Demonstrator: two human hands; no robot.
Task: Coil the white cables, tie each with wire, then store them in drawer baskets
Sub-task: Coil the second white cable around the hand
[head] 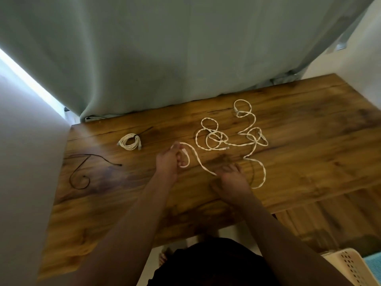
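The left hand (167, 162) has its fingers (175, 145) curled closed around one end of a loose white cable (198, 159), which bends into a small loop just right of those fingers. From there the cable runs down and to the right across the wooden surface (206, 205) and disappears under the right hand (231, 180). The right hand's fingers (233, 166) lie bent over the cable and press it against the surface; the picture is blurred here, so I cannot tell whether they pinch it or only rest on it. Beyond the right fingers the same cable swings out in a wide curve to the right and then climbs away from both hands. Farther out from the right fingers lies a tangle of white cables (231, 133) in several overlapping loops. Beyond the left fingers and slightly to their left sits a coiled cable (130, 142), already bound with a dark tie wire (142, 133) whose end sticks out. Well to the left of the left fingers a loose black wire (82, 172) curls on the surface. Near the right forearm, a cream perforated basket (348, 265) shows at the picture's lower edge.
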